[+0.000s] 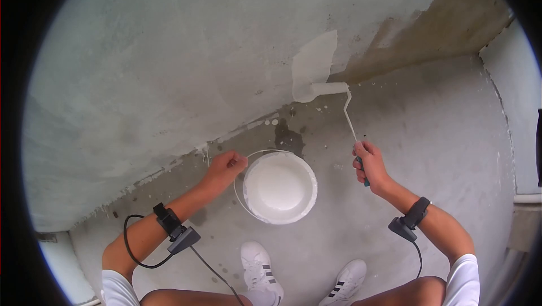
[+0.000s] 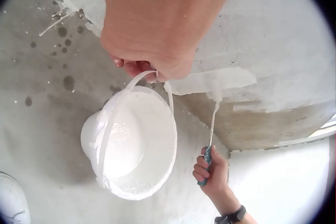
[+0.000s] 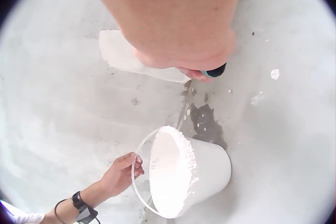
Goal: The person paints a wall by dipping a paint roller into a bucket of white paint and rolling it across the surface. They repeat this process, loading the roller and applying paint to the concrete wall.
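My right hand [image 1: 371, 166] grips the green handle [image 1: 363, 171] of a paint roller, thumb and fingers curled round it. The white roller sleeve [image 1: 330, 88] lies against the foot of the wall, at the lower end of a fresh white paint patch [image 1: 314, 60]. With curled fingers my left hand [image 1: 227, 165] holds the thin bail handle [image 2: 111, 116] of a white bucket [image 2: 137, 195]. White paint [image 1: 274, 187] fills part of the bucket, and its rim is crusted with paint. In the right wrist view, my right hand hides most of the roller.
The grey wall [image 1: 169, 52] meets the concrete floor [image 1: 423, 136] along a paint-spattered edge. A brown unpainted band [image 1: 429, 35] runs along the wall's lower right. A dark wet stain [image 1: 289, 138] lies behind the bucket. Two white shoes [image 1: 261, 272] stand in front of it.
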Action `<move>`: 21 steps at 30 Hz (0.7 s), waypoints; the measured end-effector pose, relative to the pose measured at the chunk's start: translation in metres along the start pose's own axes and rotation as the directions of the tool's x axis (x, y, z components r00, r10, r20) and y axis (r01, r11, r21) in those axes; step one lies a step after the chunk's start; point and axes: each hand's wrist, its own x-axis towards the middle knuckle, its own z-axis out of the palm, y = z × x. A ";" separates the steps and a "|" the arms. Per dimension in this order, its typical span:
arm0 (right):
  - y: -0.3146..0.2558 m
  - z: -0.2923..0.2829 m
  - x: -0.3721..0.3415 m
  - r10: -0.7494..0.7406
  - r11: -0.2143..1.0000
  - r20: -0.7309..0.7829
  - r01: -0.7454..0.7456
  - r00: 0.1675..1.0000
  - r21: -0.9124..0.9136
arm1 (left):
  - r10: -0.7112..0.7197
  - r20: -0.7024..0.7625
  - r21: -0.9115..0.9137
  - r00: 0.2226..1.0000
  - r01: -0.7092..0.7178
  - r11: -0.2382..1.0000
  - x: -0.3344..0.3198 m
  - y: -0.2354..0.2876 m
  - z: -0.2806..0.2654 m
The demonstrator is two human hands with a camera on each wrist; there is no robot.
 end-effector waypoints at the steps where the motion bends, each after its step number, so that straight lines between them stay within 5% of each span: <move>1: 0.002 -0.004 0.004 0.004 0.999 -0.011 -0.004 1.000 -0.040 | 0.001 -0.007 0.016 1.000 -0.001 1.000 0.000 0.000 0.001; 12: 0.025 0.028 0.031 -0.037 0.964 -0.027 0.028 0.999 -0.264 | 0.000 -0.010 -0.037 1.000 -0.001 0.999 0.004 -0.006 0.003; 21: 0.018 -0.010 0.057 -0.094 0.911 -0.034 0.072 0.995 -0.406 | -0.029 -0.019 -0.036 0.999 0.029 0.999 0.001 -0.001 0.002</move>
